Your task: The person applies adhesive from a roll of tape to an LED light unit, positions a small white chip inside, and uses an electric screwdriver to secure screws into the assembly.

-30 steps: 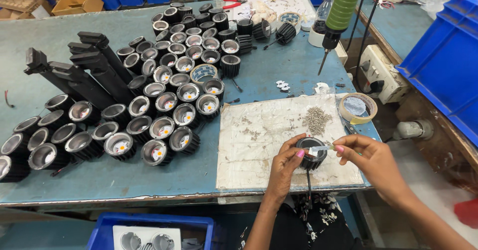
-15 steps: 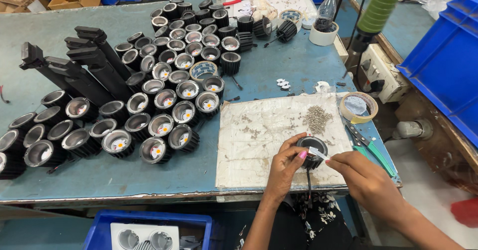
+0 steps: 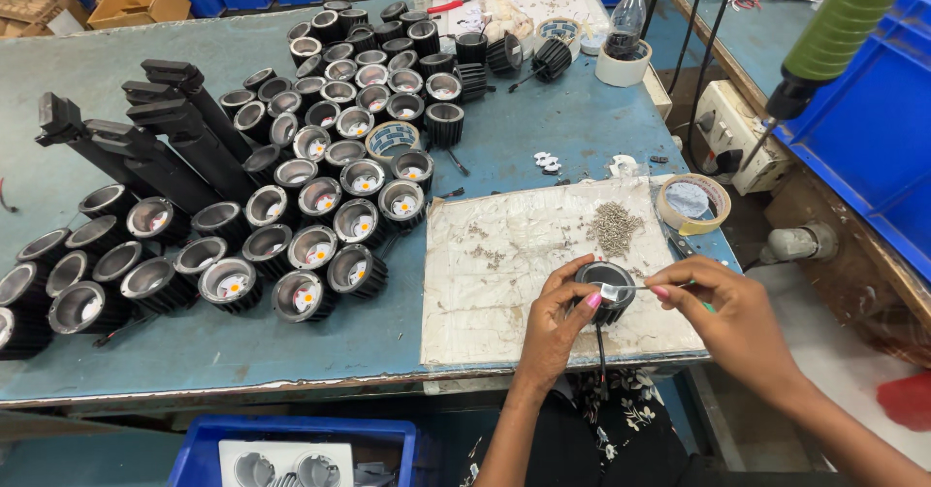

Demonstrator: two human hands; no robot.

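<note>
A round black lamp housing [image 3: 605, 291] stands open end up on a worn white sheet [image 3: 504, 274], lower right of centre, a small pale part across its mouth.

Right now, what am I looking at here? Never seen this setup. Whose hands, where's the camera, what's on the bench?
There is no machine: a person works with two bare hands, filmed by a camera worn on their head and looking down at a blue-green workbench.

The left hand steadies a round black finned lamp housing on a worn white work mat. The right hand holds a thin tool at the housing's rim; its tip is too small to make out.

On the mat lies a pile of small grey screws. Left of it stand rows of similar black housings with shiny reflectors. A roll of tape sits at the right edge, and a green powered screwdriver hangs above.
</note>
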